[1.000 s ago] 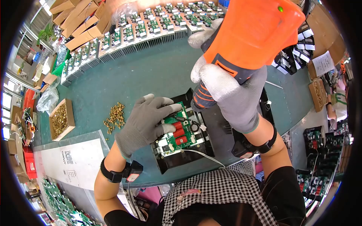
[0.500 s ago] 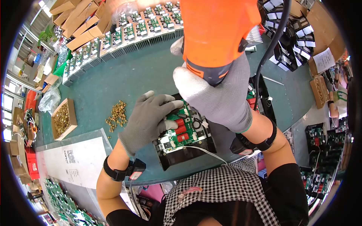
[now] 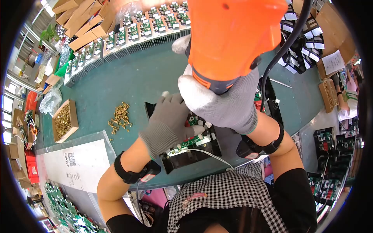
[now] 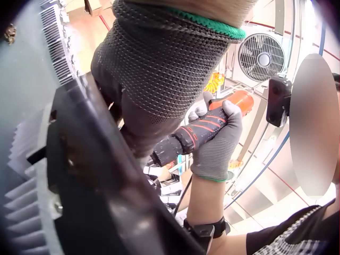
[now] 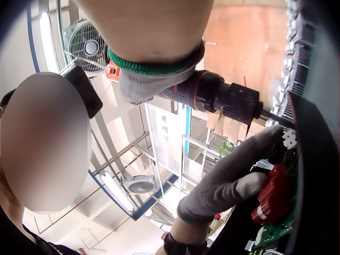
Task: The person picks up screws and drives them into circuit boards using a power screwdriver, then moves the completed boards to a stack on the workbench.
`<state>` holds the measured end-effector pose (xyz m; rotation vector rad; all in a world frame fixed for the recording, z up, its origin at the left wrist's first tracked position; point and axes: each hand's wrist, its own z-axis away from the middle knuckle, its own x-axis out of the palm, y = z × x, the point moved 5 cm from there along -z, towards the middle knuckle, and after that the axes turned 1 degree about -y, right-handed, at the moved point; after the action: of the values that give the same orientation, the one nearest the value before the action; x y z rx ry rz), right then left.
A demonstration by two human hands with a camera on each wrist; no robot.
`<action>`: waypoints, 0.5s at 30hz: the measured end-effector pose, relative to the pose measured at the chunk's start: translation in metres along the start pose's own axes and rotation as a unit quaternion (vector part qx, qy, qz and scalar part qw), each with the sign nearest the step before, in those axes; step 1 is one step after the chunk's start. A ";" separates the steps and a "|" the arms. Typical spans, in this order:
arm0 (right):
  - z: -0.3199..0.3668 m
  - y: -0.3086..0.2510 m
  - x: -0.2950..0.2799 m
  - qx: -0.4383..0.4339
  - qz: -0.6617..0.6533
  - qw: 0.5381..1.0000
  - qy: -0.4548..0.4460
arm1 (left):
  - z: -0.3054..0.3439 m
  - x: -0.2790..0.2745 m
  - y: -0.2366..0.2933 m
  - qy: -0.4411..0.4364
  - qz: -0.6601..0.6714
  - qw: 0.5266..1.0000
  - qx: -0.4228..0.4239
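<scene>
The right hand (image 3: 223,101), in a grey glove, grips an orange and black power screwdriver (image 3: 233,39), held over a black housing (image 3: 211,145). In the right wrist view the driver's bit (image 5: 276,118) points down inside the housing's wall; its tip is hidden. The left hand (image 3: 169,122), also gloved, rests over the green circuit board (image 3: 198,138) in the housing, its fingers reaching toward the bit. In the right wrist view the left hand's fingers (image 5: 239,164) lie beside red components (image 5: 273,196). Whether they pinch anything is not visible. A white cable (image 3: 210,154) leaves the housing.
Brass screws (image 3: 120,117) lie loose left of the housing, with a cardboard box (image 3: 74,118) of more beyond. Heatsinks with boards (image 3: 132,34) line the back. A second black housing (image 3: 275,103) sits at right, a black cord (image 3: 285,48) hanging over it.
The driver moved left, then slightly back right, and now stands more upright over the housing. The left hand has shifted right across the board, covering more of it.
</scene>
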<state>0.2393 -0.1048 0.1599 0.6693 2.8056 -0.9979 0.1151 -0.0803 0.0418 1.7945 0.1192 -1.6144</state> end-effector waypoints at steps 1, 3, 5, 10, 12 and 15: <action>-0.001 -0.002 0.000 -0.004 0.005 1.000 -0.003 | 0.000 0.004 0.000 0.021 0.001 1.000 0.007; -0.004 -0.006 0.001 -0.024 0.017 1.000 -0.005 | 0.000 0.001 0.005 0.050 0.026 0.998 0.013; -0.002 0.001 0.000 -0.023 0.019 0.999 -0.034 | -0.003 -0.003 0.009 0.041 0.074 0.996 -0.018; 0.001 0.004 -0.003 -0.035 0.045 0.997 -0.050 | 0.000 -0.010 0.015 0.037 0.093 0.995 0.021; 0.002 0.000 -0.003 -0.034 0.058 0.996 -0.051 | 0.001 -0.009 0.015 0.037 0.086 0.996 0.008; 0.004 -0.003 -0.006 -0.020 0.061 0.997 -0.042 | 0.004 -0.007 0.017 0.077 0.050 0.996 -0.005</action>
<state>0.2429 -0.1116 0.1603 0.7645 2.6705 -0.9232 0.1192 -0.0926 0.0555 1.8859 0.1057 -1.4041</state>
